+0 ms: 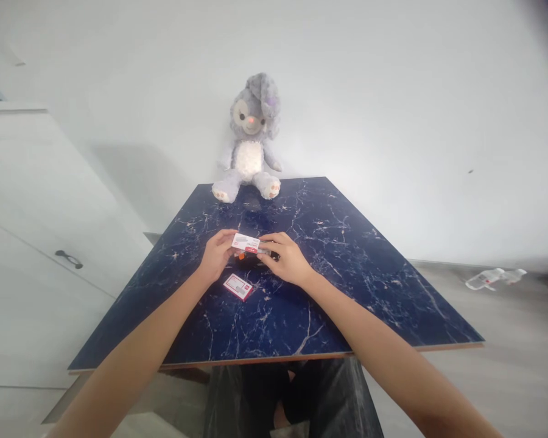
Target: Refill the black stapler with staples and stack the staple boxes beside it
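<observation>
A small white and red box [246, 242], printed with a grey picture, is held up between my two hands over the middle of the table. The fingers of my left hand [217, 252] close on its left end. My right hand [285, 257] pinches its right end between thumb and fingers. Just behind and below the box sits a dark object with an orange part [242, 256]; my hands and the box hide most of it, so its kind is unclear. A second flat white and red box [238, 286] lies on the table, nearer to me.
The blue marble-patterned table [347, 292] has its front edge close to my lap. A grey plush rabbit [249, 140] sits at the far edge against the wall. To the left stands a white cabinet [36, 255] with a dark handle. Clear plastic bottles [495, 278] lie on the floor at right.
</observation>
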### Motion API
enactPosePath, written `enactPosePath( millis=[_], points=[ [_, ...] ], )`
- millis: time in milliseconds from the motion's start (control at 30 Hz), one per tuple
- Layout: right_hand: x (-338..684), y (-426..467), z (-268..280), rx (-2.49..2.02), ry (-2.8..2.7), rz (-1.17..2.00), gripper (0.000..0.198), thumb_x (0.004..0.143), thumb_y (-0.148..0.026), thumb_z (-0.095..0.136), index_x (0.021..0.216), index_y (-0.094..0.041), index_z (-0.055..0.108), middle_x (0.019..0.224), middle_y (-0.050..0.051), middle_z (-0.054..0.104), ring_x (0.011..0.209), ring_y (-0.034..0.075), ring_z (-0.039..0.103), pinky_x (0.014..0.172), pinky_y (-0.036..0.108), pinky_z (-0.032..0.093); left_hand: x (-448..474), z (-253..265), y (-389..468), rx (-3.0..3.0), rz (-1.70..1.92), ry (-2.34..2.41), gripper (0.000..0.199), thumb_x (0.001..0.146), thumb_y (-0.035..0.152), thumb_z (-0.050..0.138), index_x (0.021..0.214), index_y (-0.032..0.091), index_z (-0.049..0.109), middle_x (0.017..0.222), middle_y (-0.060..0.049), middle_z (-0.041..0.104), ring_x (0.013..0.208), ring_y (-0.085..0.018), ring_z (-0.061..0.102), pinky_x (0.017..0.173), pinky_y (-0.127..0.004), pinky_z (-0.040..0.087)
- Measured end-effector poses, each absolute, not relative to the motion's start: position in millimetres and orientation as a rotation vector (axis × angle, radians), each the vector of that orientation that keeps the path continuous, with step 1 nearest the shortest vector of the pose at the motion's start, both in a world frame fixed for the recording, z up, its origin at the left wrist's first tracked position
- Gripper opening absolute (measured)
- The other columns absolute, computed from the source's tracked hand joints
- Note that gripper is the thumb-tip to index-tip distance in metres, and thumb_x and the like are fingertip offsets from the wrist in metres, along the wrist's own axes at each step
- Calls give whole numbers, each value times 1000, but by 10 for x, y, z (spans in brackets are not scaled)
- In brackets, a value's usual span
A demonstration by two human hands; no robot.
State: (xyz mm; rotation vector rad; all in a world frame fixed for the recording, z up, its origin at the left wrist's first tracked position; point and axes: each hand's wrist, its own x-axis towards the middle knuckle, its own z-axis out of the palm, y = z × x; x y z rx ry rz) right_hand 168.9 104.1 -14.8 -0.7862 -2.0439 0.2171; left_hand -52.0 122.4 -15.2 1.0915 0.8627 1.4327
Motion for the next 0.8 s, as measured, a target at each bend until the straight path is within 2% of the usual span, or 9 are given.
enactPosePath(
  millis=[200, 400, 633, 800],
  points=[
    [1646, 1013, -123, -826, -1975, 310, 15, 83, -14, 67, 96, -21, 67, 114, 6, 68, 105, 21, 60, 95, 40, 49, -522, -165, 1214, 1088, 1390, 856, 29, 70, 26, 81, 94, 16, 69, 88, -4, 73, 77, -17, 68, 65, -26, 55],
    [1640, 1002, -77, -869, -1965, 326, 9, 83, -13, 66, 83, -22, 63, 112, 6, 67, 104, 23, 60, 93, 41, 49, -545, -170, 1261, 1131, 1360, 882, 27, 70, 26, 81, 91, 16, 69, 83, -4, 73, 71, -16, 67, 63, -26, 53],
    [1630, 953, -20, -927, -2005, 290, 10, 85, -14, 64, 83, -23, 60, 113, 5, 67, 99, 23, 59, 87, 40, 50, -563, -52, 1211, 1160, 1365, 883, 24, 71, 27, 80, 90, 17, 69, 82, -3, 72, 69, -16, 65, 61, -26, 51],
    [1657, 944, 24, -974, -2029, 163, 8, 91, -21, 61, 98, -23, 62, 106, 7, 69, 95, 25, 61, 87, 42, 49, -558, -56, 1208, 1154, 1368, 874, 23, 73, 26, 79, 91, 18, 69, 84, -4, 72, 68, -15, 64, 61, -26, 50]
  ],
)
